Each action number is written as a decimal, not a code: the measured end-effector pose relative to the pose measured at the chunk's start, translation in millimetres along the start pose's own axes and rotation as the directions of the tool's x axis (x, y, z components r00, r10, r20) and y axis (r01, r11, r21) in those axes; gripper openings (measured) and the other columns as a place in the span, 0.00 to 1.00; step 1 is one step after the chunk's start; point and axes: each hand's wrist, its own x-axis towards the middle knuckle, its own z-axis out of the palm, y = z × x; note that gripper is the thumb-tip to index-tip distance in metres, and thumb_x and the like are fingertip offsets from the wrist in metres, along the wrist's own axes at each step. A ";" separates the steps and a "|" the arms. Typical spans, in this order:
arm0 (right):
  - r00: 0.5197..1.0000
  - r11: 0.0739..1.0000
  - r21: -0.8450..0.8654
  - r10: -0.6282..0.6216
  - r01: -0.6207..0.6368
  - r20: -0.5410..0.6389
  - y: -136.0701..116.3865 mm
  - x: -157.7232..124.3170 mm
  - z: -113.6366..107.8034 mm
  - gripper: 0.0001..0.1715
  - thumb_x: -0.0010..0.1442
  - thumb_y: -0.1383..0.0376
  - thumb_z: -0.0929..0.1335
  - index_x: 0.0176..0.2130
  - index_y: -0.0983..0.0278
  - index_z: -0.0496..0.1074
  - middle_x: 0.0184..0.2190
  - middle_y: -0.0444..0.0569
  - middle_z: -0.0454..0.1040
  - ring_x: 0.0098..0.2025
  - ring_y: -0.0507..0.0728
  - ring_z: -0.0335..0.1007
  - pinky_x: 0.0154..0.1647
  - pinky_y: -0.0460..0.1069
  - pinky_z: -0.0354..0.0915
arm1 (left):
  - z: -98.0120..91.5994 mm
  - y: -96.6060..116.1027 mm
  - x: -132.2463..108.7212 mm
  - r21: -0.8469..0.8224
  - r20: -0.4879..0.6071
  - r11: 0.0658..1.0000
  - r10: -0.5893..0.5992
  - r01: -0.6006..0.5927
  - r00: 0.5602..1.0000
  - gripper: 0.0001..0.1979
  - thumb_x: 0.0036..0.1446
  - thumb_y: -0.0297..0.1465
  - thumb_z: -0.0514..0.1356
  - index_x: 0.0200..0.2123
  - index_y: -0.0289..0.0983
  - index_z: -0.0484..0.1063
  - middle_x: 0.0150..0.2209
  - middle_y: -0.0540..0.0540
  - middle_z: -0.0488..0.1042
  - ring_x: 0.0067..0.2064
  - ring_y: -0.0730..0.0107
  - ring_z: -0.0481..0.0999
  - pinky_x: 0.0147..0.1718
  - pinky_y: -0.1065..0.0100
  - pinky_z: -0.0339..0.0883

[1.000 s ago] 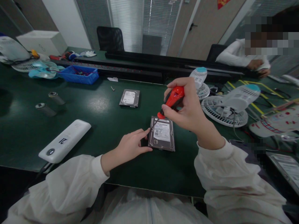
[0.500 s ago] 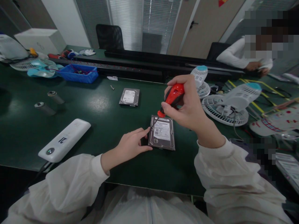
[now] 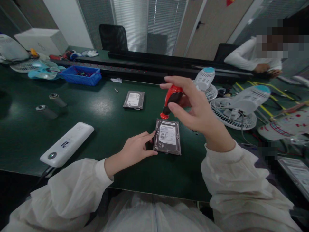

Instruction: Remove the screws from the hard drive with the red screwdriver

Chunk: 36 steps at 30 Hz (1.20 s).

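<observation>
A hard drive [image 3: 167, 137] with a white label lies flat on the green table. At its left edge, my left hand [image 3: 135, 146] has its index finger by the screwdriver tip and its thumb at the lower corner, steadying the drive. A red and black screwdriver [image 3: 172, 100] leans over the drive, its thin shaft running down to the left edge. My right hand [image 3: 193, 106] holds its handle loosely between thumb and fingers, with the upper fingers lifted partly off. Behind lies a second hard drive [image 3: 134, 100].
To the left are a white power bank [image 3: 67, 145], two metal cylinders [image 3: 47, 111] and a blue bin [image 3: 82, 76] of parts. White fans [image 3: 233, 112] stand on the right, near small screws [image 3: 196, 132]. A co-worker [image 3: 243, 56] sits across at far right.
My right hand has shifted slightly left and loosened its fingers around the handle, and the screwdriver stands more upright. My left hand and the drive stay in place.
</observation>
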 end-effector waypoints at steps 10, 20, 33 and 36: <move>0.996 0.904 -0.427 -0.045 0.010 -0.073 12.6 0.4 -17.3 0.27 0.65 0.48 0.71 0.57 0.58 0.74 0.34 0.48 0.78 0.30 0.57 0.73 0.36 0.55 0.71 | 2.1 -2.9 -0.2 -0.018 -0.004 1.000 0.001 -0.001 1.000 0.39 0.61 0.45 0.67 0.72 0.46 0.59 0.47 0.50 0.74 0.32 0.72 0.75 0.33 0.68 0.66; 0.987 0.941 -0.336 -0.025 -0.030 -0.160 6.0 1.4 -11.3 0.22 0.66 0.49 0.70 0.54 0.56 0.73 0.39 0.47 0.80 0.30 0.55 0.73 0.32 0.53 0.71 | 2.1 -2.2 -0.6 -0.013 -0.008 1.000 0.003 -0.003 1.000 0.38 0.62 0.43 0.67 0.72 0.45 0.61 0.46 0.51 0.74 0.32 0.73 0.74 0.33 0.68 0.65; 0.991 0.946 -0.324 -0.032 -0.011 -0.126 -1.5 1.5 -17.0 0.19 0.69 0.49 0.66 0.48 0.58 0.76 0.39 0.49 0.81 0.37 0.59 0.78 0.40 0.56 0.73 | 2.6 -3.5 -0.6 -0.021 -0.019 1.000 0.011 -0.011 1.000 0.38 0.62 0.45 0.67 0.72 0.45 0.61 0.46 0.51 0.74 0.31 0.73 0.72 0.33 0.68 0.65; 0.998 0.955 -0.296 -0.029 0.014 -0.049 -1.5 0.8 -19.6 0.24 0.73 0.50 0.59 0.56 0.57 0.73 0.49 0.52 0.79 0.47 0.62 0.77 0.47 0.59 0.74 | 1.7 -2.7 -0.5 -0.018 -0.014 1.000 0.010 -0.010 1.000 0.38 0.62 0.45 0.67 0.72 0.44 0.61 0.45 0.51 0.74 0.30 0.73 0.72 0.33 0.68 0.65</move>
